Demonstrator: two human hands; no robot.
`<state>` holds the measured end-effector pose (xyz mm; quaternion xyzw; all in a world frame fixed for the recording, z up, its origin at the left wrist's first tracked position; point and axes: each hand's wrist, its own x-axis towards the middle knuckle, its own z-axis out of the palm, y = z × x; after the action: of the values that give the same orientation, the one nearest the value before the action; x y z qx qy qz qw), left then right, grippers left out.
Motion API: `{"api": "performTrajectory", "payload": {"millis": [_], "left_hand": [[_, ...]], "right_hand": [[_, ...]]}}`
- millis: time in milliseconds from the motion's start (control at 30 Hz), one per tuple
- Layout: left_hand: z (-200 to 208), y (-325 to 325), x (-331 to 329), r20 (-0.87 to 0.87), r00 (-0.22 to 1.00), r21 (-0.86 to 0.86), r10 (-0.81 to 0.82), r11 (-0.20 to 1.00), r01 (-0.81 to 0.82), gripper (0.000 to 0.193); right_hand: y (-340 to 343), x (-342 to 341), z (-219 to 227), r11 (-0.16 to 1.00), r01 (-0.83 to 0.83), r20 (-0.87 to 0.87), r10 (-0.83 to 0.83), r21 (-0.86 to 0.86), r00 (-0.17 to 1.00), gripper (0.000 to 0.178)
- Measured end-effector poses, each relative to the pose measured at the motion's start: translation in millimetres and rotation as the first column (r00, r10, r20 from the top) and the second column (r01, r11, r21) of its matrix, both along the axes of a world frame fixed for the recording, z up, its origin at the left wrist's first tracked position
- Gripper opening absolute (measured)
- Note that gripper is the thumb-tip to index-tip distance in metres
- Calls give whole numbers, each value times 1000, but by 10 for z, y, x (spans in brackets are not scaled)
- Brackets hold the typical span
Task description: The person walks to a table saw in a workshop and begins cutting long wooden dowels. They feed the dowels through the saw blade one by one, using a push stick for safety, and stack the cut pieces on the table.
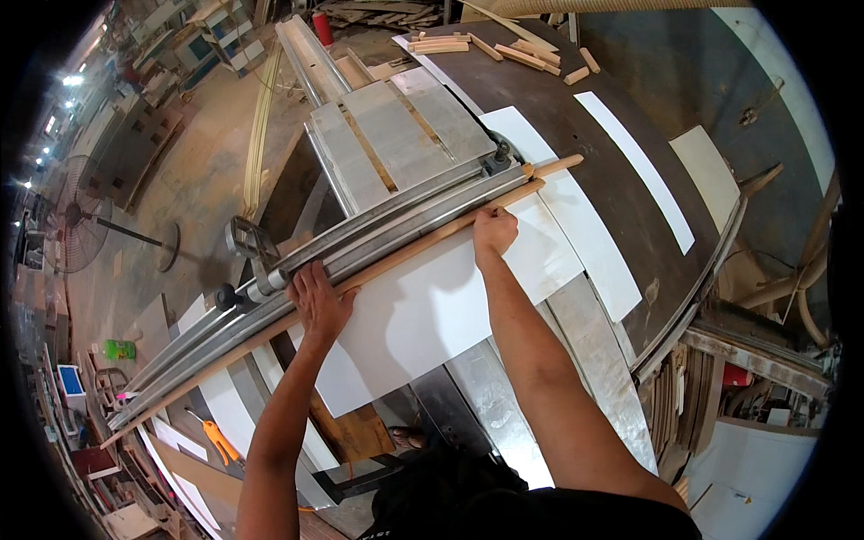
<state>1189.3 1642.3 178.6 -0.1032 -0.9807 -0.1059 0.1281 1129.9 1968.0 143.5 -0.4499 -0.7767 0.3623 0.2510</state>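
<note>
We are spreading the left hand (320, 301) across strip (423, 245) and fence (396, 225). Our right hand (495, 231) is clamping the strip.

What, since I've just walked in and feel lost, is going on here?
A person is handling a long wooden strip that lies along a metal rail. The left hand reaches onto the rail; the right hand is curled at the strip, nearer its far end. A large white panel lies just this side; short wood pieces lie farther off.
</note>
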Motion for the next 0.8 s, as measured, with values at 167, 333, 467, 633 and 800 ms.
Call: {"api": "performTrajectory", "payload": {"millis": [167,333,467,633,800], "left_hand": [[9,6,-6,12,1000,-9,26,1000,-25,89],[1,24,-6,27,999,-11,40,999,-40,89],[1,27,-28,10,999,-14,49,999,-48,87],[55,62,-8,25,999,-22,48,999,-48,87],[106,136,11,20,997,-26,75,997,-74,82]], "right_hand": [[-28,-3,22,1000,3,7,-3,-28,1000,23],[9,-8,-27,1000,-17,6,17,-7,1000,24],[-12,-43,3,999,-25,7,26,-37,1000,24],[-4,-63,-36,999,-18,13,19,-29,1000,24],[17,-92,-90,999,-29,26,30,-41,999,24]]}}
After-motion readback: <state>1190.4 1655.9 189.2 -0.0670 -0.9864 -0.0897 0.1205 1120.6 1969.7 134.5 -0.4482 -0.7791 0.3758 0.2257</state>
